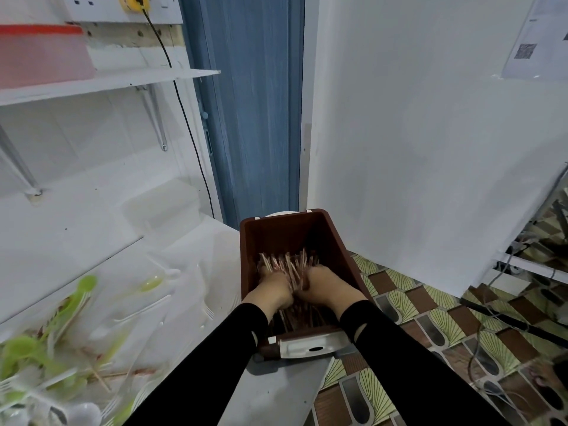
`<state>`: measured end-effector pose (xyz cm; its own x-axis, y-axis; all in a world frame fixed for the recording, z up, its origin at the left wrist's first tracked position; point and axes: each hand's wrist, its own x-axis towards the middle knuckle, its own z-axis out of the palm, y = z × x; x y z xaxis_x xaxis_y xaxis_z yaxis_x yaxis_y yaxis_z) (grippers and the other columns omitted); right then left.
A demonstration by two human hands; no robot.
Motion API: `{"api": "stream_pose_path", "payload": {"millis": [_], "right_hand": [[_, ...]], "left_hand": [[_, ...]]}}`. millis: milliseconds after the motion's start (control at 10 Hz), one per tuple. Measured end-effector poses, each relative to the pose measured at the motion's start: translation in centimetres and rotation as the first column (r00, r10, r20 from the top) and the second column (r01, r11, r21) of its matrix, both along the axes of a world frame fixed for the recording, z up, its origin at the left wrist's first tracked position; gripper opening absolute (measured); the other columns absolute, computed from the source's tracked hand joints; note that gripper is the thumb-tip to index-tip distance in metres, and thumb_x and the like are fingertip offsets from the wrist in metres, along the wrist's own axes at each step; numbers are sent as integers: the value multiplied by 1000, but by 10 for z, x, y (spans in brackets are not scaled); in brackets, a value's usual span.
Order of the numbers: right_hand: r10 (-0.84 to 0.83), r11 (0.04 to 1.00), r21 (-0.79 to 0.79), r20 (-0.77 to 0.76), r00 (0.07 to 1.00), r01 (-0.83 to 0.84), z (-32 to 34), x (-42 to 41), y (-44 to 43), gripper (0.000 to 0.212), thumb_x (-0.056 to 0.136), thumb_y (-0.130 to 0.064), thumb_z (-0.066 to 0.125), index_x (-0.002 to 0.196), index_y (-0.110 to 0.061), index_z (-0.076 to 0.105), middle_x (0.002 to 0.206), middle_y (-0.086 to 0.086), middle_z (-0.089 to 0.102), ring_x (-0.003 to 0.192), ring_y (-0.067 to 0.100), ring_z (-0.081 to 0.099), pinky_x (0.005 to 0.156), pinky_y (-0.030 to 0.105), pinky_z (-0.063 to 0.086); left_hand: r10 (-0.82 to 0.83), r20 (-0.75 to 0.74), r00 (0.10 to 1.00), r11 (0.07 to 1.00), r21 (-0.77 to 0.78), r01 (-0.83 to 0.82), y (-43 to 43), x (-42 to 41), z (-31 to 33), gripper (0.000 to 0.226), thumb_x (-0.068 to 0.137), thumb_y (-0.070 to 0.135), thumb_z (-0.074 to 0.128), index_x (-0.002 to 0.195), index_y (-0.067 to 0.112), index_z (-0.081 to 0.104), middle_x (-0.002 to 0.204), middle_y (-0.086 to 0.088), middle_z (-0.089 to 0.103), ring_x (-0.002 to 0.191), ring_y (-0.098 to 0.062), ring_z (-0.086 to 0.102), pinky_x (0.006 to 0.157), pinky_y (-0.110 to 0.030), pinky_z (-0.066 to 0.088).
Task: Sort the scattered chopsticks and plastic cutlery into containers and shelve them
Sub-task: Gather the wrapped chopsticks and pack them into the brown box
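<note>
Inside the box: I see the chopsticks (289, 265) bunched in the near half of the brown box (307, 235), their tips fanning away from me.
Left hand (273, 287): wrapped round the left side of the bundle, fingers curled in under the sticks.
Right hand (325, 287): closed on the right side, just beside the left one. I judge the two are squeezing the sticks into a single sheaf so they lie straight.
Box position: it stands on the right edge of the desk (270, 395), its long axis pointing away from me, which suits the length of the sticks.
Cutlery (61, 348): green and white spoons and forks lie scattered on the desk to the left, well apart from the box. That corner is blurred, but a few loose sticks seem to lie among them.
Shelf (107, 84): up on the left wall, carrying a pink tub (40, 56) with a red lid.
Progress: early by my reading. Chopsticks mostly boxed, cutlery unsorted, the box not yet shelved.
</note>
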<state>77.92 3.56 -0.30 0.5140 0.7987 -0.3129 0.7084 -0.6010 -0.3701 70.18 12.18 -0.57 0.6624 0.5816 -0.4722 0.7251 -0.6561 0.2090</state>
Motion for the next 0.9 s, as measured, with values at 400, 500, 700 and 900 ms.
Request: {"api": "stream_pose_path", "payload": {"millis": [400, 500, 700, 900], "right_hand": [[-135, 989, -50, 28, 990, 136, -28, 13, 8, 32, 101, -21, 46, 120, 0, 61, 119, 20, 64, 106, 35, 64, 79, 35, 50], [-122, 992, 16, 52, 991, 121, -19, 10, 4, 30, 100, -18, 45, 115, 0, 64, 115, 19, 67, 105, 34, 65, 78, 32, 47], [-119, 989, 103, 93, 989, 109, 1, -2, -6, 33, 96, -18, 47, 124, -7, 60, 119, 18, 64, 106, 34, 63, 90, 37, 53], [19, 815, 576, 67, 998, -54, 39, -68, 5, 21, 95, -18, 54, 108, -17, 70, 107, -1, 56, 94, 16, 60, 87, 28, 49]], "left_hand": [[-87, 134, 987, 993, 97, 74, -6, -9, -1, 59, 96, 5, 47, 151, 5, 27, 160, -21, -8, 147, -45, 4, 120, -46, 18], [-132, 418, 899, 984, 162, 70, -8, -19, 10, 49, 95, 12, 48, 144, 12, 43, 158, -13, 17, 143, -37, 21, 115, -48, 30], [-123, 739, 662, 983, 184, -23, 5, -75, 32, 19, 94, 19, 53, 102, 27, 69, 130, 5, 52, 121, -12, 46, 99, -28, 40], [84, 792, 604, 950, 119, -288, 42, -187, 0, 26, 90, 3, 56, 90, 26, 68, 106, 3, 62, 109, -17, 58, 97, -28, 42]]}}
